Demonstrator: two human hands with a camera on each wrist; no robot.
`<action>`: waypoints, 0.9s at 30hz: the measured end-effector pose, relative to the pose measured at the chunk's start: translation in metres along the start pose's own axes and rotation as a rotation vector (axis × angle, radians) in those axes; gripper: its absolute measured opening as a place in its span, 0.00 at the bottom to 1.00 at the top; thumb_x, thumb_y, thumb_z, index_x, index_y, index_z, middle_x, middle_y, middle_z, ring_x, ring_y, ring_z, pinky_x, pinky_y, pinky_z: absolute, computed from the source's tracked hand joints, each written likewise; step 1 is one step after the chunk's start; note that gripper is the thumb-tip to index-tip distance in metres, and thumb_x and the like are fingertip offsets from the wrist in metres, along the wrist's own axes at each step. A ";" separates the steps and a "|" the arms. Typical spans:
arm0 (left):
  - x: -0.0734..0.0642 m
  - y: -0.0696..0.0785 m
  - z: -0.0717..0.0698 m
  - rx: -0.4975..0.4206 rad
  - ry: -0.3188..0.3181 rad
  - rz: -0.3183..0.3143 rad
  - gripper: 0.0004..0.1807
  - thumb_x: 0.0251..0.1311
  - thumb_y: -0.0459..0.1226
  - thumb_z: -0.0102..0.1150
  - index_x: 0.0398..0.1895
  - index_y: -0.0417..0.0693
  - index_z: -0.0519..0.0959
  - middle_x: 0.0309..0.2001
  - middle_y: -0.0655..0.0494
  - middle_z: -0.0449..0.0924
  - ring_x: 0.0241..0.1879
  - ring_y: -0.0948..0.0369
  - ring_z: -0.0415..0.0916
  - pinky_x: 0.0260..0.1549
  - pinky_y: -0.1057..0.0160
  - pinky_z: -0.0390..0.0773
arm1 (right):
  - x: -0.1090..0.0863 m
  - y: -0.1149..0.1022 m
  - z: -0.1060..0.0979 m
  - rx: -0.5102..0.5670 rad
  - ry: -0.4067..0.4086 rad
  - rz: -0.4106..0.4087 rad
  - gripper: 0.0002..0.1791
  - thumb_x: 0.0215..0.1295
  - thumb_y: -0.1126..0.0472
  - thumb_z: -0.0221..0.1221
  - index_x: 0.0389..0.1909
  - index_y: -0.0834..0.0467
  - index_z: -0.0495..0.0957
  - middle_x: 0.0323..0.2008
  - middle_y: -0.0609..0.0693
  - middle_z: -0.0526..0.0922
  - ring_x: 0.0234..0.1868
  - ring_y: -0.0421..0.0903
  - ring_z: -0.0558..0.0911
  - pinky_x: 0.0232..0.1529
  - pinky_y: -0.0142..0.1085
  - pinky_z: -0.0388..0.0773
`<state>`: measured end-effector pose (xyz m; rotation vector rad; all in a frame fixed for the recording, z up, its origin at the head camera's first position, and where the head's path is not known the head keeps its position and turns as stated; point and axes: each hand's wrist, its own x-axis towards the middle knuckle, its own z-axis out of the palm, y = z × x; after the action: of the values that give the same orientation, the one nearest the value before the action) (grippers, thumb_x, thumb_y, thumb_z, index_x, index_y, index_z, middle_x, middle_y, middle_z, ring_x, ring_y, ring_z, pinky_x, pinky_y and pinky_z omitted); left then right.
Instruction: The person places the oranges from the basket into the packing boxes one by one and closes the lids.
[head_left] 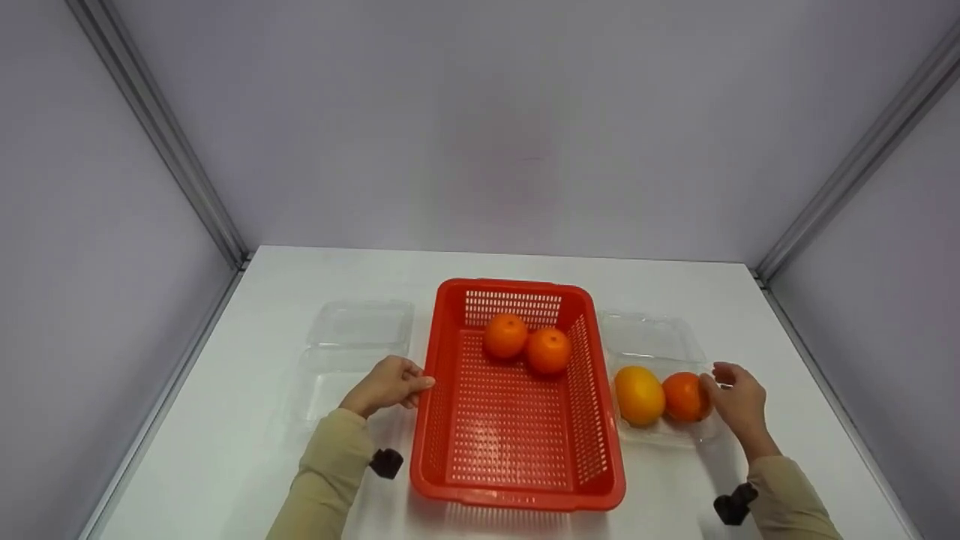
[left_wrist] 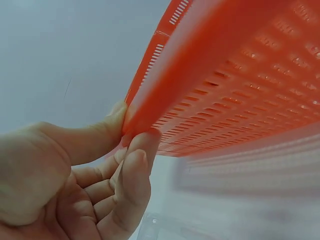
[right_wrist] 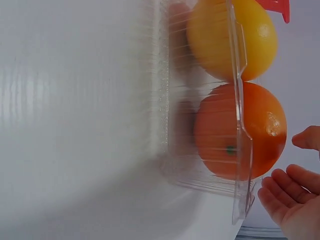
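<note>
My left hand (head_left: 388, 384) pinches the left rim of a red perforated plastic basket (head_left: 525, 499) between thumb and fingers; the left wrist view shows the basket's underside (left_wrist: 240, 100) from below. Inside the basket, two oranges (head_left: 505, 335) sit together toward the far end. To its right stands a clear hinged plastic box (head_left: 652, 337) with its lid folded back. It holds a yellow-orange fruit (head_left: 639, 396) and an orange (head_left: 685, 397) side by side. Beside that orange is my right hand (head_left: 739, 401), fingers apart and loosely bent, gripping nothing.
Another clear hinged box (head_left: 360, 324), lid folded back, lies left of the basket, partly behind my left hand. The white table (head_left: 202, 450) is bounded by pale walls (head_left: 487, 135) at the back and both sides, with metal posts at the corners.
</note>
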<state>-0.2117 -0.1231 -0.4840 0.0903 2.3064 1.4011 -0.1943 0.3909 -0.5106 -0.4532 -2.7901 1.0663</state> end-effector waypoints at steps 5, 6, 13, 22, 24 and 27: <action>0.000 0.001 -0.005 0.003 -0.004 -0.018 0.11 0.65 0.35 0.57 0.38 0.32 0.77 0.20 0.58 0.77 0.19 0.68 0.74 0.25 0.67 0.82 | 0.009 0.002 -0.003 -0.009 -0.043 0.032 0.26 0.69 0.58 0.52 0.60 0.74 0.67 0.56 0.75 0.74 0.56 0.67 0.75 0.61 0.56 0.74; 0.000 0.001 -0.005 0.000 -0.006 -0.021 0.11 0.65 0.35 0.57 0.39 0.32 0.77 0.20 0.58 0.77 0.19 0.68 0.74 0.25 0.68 0.81 | 0.010 0.003 -0.003 -0.015 -0.047 0.034 0.26 0.69 0.58 0.52 0.60 0.74 0.67 0.55 0.75 0.74 0.56 0.67 0.75 0.61 0.56 0.74; -0.001 0.001 -0.007 -0.022 -0.010 -0.038 0.11 0.65 0.35 0.57 0.39 0.32 0.78 0.20 0.59 0.76 0.19 0.68 0.73 0.23 0.71 0.78 | 0.019 0.004 -0.006 -0.010 -0.079 0.052 0.27 0.70 0.58 0.50 0.61 0.75 0.66 0.56 0.75 0.73 0.57 0.68 0.73 0.63 0.57 0.72; 0.000 0.002 -0.005 -0.059 -0.030 -0.029 0.14 0.66 0.36 0.56 0.41 0.29 0.78 0.21 0.59 0.77 0.19 0.68 0.74 0.24 0.70 0.80 | 0.030 0.009 -0.008 -0.005 -0.133 0.085 0.29 0.71 0.56 0.49 0.62 0.76 0.64 0.58 0.76 0.71 0.58 0.69 0.72 0.64 0.57 0.71; 0.001 0.002 -0.004 -0.059 -0.029 -0.029 0.14 0.66 0.36 0.56 0.41 0.29 0.78 0.21 0.59 0.78 0.19 0.68 0.74 0.24 0.69 0.80 | 0.033 0.010 -0.008 0.003 -0.153 0.110 0.30 0.72 0.55 0.48 0.63 0.76 0.63 0.59 0.76 0.69 0.60 0.69 0.71 0.65 0.57 0.70; 0.001 0.003 -0.002 -0.053 -0.023 -0.034 0.15 0.65 0.36 0.57 0.41 0.28 0.78 0.21 0.58 0.79 0.19 0.68 0.74 0.24 0.69 0.80 | 0.037 0.013 -0.007 0.018 -0.182 0.153 0.31 0.72 0.54 0.47 0.65 0.75 0.61 0.62 0.76 0.67 0.63 0.68 0.69 0.67 0.56 0.68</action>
<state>-0.2136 -0.1227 -0.4806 0.0502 2.2405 1.4358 -0.2249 0.4161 -0.5142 -0.6054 -2.9402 1.2212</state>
